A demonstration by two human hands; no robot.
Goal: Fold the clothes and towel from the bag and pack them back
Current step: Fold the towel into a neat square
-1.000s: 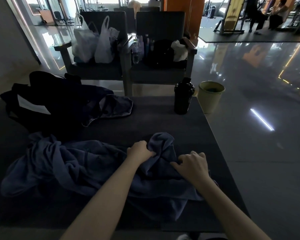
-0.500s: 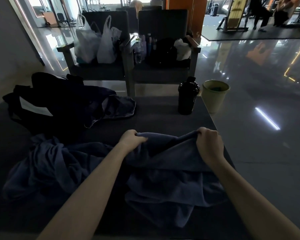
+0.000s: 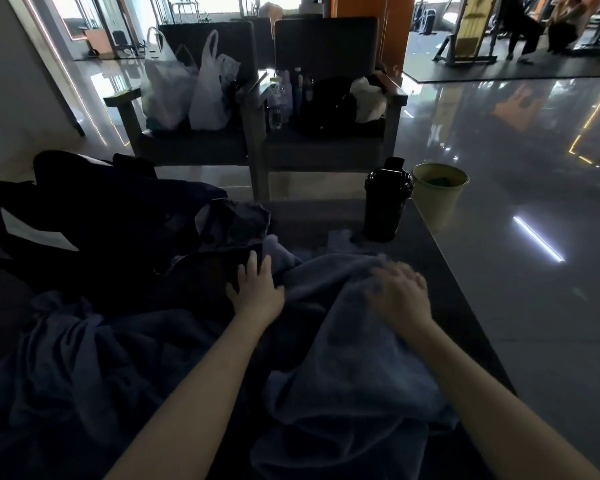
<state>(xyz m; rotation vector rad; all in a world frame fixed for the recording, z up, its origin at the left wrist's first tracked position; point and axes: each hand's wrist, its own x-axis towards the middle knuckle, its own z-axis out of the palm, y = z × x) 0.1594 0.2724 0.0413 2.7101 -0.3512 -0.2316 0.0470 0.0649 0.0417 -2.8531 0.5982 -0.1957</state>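
Note:
A blue-grey towel (image 3: 354,368) lies rumpled across the dark table (image 3: 440,271), spreading to the left and toward me. My left hand (image 3: 257,289) lies flat with straight fingers on dark cloth (image 3: 201,271) at the towel's far edge. My right hand (image 3: 400,296) is motion-blurred and rests with spread fingers on the towel's raised right part. A black bag (image 3: 84,216) sits at the back left with a dark garment (image 3: 236,220) spilling from it.
A black shaker bottle (image 3: 385,202) stands at the table's far right corner. A pale green bin (image 3: 439,192) sits on the glossy floor beside it. Two chairs (image 3: 326,140) behind the table hold white plastic bags (image 3: 187,84), bottles and a black bag.
Both hands let go of the towel edge they were pinching and stretching. The towel now lies farther across the table, and the hands rest flat on the cloth.

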